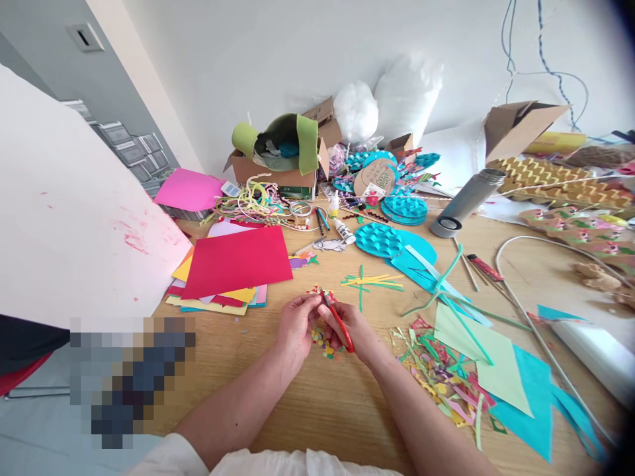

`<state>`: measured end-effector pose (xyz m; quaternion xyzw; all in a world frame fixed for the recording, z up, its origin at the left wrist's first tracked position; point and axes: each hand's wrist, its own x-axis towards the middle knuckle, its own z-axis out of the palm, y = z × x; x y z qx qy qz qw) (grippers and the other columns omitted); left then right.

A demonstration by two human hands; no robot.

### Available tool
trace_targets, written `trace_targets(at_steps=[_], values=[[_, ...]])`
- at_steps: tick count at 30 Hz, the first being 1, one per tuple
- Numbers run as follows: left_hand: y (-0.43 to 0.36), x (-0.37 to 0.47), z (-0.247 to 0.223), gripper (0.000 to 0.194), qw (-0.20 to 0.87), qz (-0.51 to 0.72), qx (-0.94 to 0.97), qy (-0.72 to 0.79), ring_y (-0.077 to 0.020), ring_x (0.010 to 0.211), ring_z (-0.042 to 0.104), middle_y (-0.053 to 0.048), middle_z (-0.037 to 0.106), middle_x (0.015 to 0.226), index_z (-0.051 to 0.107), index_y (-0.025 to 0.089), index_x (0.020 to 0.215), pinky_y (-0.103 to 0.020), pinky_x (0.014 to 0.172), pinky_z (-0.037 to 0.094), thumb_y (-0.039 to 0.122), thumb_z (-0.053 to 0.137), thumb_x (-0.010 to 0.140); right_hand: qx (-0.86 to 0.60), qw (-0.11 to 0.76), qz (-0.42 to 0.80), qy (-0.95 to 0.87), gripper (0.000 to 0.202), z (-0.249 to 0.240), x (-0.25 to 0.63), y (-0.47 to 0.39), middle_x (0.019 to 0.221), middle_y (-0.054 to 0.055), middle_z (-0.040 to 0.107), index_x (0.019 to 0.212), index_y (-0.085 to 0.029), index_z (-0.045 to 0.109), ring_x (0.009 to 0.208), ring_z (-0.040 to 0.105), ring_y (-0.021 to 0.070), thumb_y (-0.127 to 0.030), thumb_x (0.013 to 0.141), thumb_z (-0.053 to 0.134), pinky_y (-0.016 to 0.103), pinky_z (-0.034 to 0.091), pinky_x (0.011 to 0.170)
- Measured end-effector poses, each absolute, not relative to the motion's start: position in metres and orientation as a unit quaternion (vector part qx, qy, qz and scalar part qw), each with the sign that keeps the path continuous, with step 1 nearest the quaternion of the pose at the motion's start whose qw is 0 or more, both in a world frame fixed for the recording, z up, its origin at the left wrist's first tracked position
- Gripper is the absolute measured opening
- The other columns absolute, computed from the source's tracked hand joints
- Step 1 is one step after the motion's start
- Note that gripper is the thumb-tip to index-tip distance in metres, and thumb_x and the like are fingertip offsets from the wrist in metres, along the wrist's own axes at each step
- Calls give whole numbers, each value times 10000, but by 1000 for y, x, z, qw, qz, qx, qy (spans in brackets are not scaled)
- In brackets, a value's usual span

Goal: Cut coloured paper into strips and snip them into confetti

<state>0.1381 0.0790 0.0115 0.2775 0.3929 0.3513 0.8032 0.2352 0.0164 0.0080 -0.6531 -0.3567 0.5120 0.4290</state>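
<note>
As the view settled on the centre of the frame, my right hand [351, 322] was curled round the red-handled scissors [343, 330], the blades pointing up and left toward my left hand [296, 325]. Left thumb and fingertips were bent in close by the blades; whether they pinched a piece of paper, I could not tell, nor how far the blades were parted. Small coloured paper bits [325, 345] lay on the table [342, 416] between and just beyond my hands. Step in hand, by my reading: snipping paper into small pieces. Next cut called for a steady left hold, fingertips clear of the edge, and a short squeeze from the right. Lower right: a tangle of cut scraps [446, 387]. Centre, just above my hands: thin yellow and green strips [380, 282], uncovered and within reach.
</note>
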Motion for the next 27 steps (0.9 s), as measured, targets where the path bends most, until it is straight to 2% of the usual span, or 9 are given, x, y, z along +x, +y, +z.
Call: trace_targets(at_steps=[15, 21, 27], values=[[79, 139, 11, 153, 815, 347, 270, 378, -142, 654, 632, -71, 703, 730, 684, 125, 658, -244, 646, 460, 191, 768, 547, -654, 445, 518, -326, 474, 9, 234, 16, 394, -59, 505, 685, -179, 458, 276, 448, 80, -635, 707, 587, 157, 311, 262], [81, 138, 7, 131, 809, 355, 266, 385, -128, 636, 626, -43, 698, 693, 675, 136, 636, -231, 641, 463, 172, 766, 548, -657, 439, 527, -312, 478, 10, 235, 16, 389, -61, 515, 709, -186, 450, 274, 446, 76, -650, 713, 565, 154, 317, 261], [95, 132, 8, 144, 810, 330, 318, 365, -167, 662, 654, -64, 712, 698, 669, 133, 628, -279, 689, 485, 203, 767, 548, -660, 429, 526, -320, 524, 11, 238, 15, 406, -48, 530, 669, -191, 424, 290, 462, 79, -697, 682, 557, 166, 341, 281]])
